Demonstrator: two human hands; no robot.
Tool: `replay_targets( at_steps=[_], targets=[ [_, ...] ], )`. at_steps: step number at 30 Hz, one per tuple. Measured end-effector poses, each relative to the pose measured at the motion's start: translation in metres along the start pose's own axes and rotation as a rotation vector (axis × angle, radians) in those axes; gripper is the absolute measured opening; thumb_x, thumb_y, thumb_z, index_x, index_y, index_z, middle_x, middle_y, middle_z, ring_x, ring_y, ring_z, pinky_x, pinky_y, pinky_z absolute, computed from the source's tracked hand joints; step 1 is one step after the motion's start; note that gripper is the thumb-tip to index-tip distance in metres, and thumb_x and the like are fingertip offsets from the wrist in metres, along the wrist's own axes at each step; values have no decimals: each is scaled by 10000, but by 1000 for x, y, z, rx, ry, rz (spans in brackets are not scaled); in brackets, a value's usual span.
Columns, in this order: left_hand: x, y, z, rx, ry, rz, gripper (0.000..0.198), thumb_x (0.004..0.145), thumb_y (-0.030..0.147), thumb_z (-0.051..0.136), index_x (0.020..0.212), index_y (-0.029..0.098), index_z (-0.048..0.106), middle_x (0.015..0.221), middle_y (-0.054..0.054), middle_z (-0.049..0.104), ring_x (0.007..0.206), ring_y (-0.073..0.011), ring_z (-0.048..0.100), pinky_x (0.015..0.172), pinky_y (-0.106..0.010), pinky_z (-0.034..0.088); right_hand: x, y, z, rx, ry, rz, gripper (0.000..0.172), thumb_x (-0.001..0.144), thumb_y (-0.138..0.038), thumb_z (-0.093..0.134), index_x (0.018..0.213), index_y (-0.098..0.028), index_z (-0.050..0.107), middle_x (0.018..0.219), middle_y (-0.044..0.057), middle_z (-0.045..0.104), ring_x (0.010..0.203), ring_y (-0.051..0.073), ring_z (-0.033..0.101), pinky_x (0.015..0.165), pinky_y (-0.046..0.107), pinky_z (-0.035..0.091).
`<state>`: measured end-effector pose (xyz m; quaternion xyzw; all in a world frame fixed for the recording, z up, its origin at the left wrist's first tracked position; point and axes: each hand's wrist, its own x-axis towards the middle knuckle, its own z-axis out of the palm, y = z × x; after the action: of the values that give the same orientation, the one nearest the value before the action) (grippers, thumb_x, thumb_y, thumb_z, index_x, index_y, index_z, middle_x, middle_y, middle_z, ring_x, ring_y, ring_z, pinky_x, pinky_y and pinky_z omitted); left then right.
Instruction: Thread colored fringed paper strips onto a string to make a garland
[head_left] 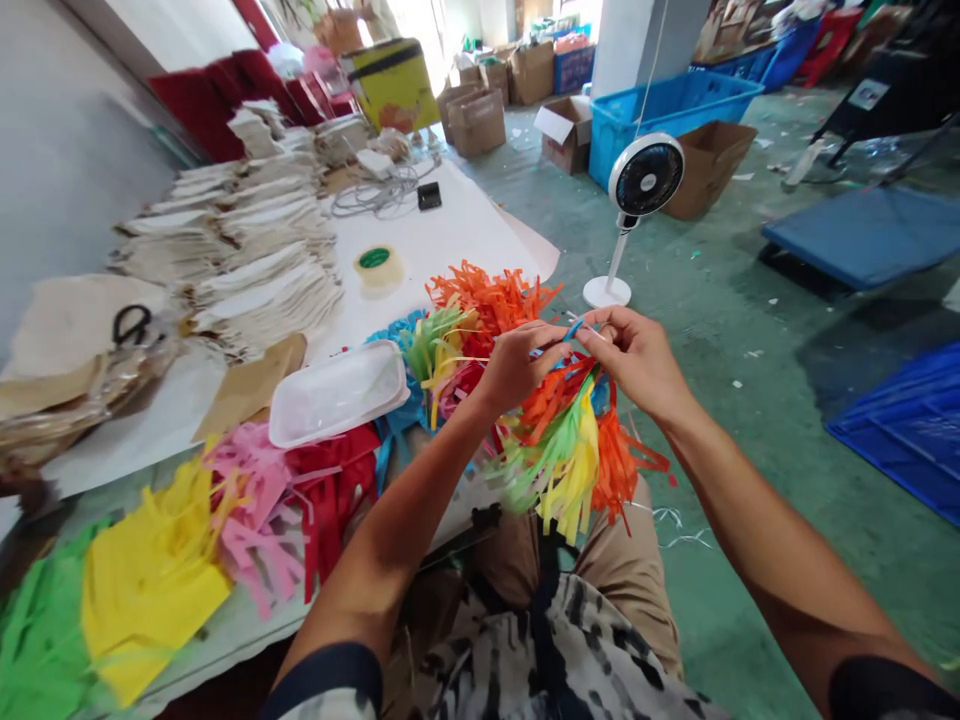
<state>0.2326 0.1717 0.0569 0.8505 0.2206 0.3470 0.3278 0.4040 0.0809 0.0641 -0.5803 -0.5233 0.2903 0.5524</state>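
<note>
Above my lap, my left hand (525, 362) and my right hand (631, 358) meet, fingertips pinched on a small twisted blue paper strip (573, 329). A thin white string shows by my right fingers. Below them hangs a bunch of fringed paper tassels: a yellow tassel (574, 460), a light green tassel (536, 460) that is partly blurred, and an orange tassel (616, 465). More orange fringe (487, 300) lies on the table just beyond my left hand. What the blue strip joins to is hidden behind my fingers.
Green (45, 610), yellow (146, 580), pink (262, 500) and red fringed paper (334, 490) lie left, beside a white plastic tray (341, 392). Further back are a tape roll (379, 268) and stacked white bundles (262, 230). A fan (646, 178) stands on the right.
</note>
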Motion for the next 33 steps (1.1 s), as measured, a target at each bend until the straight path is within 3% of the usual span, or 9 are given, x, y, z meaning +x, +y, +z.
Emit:
replay_targets(
  at_steps=[10, 16, 21, 25, 33],
  targets=[
    [-7, 6, 4, -149, 77, -110, 190, 964, 318, 665, 959, 231, 834, 851, -22, 793, 785, -165, 718, 799, -280, 527, 1, 0, 2, -58, -16, -32, 240, 940, -447, 682, 915, -208, 703, 610, -52, 434, 561, 112, 361, 538, 288, 278],
    [-8, 8, 14, -368, 198, -189, 139, 914, 338, 725, 953, 220, 787, 888, -21, 784, 745, -145, 719, 705, -264, 535, 1, 0, 4, -103, 8, -30, 178, 921, -381, 659, 882, -208, 665, 625, -41, 489, 558, 115, 406, 533, 294, 304],
    [-2, 11, 14, -566, 236, -317, 237, 824, 411, 824, 864, 207, 711, 791, 7, 713, 652, -112, 647, 562, -224, 457, 3, -2, 9, -151, 38, -4, 159, 901, -365, 642, 845, -216, 643, 602, -35, 502, 540, 123, 430, 538, 304, 319],
    [2, 8, 6, -711, 153, -409, 309, 770, 456, 862, 833, 191, 716, 773, 2, 693, 707, -111, 651, 651, -225, 519, 2, -3, 7, -187, 55, -6, 137, 911, -359, 634, 941, -225, 640, 634, -32, 536, 564, 135, 453, 560, 312, 332],
    [3, -3, 6, -800, 246, -459, 345, 701, 451, 908, 806, 188, 709, 808, 14, 666, 789, -131, 708, 754, -256, 605, -5, -4, 5, -272, 41, -118, 246, 1011, -415, 569, 856, -225, 595, 686, -22, 534, 610, 133, 444, 597, 325, 322]
  ],
)
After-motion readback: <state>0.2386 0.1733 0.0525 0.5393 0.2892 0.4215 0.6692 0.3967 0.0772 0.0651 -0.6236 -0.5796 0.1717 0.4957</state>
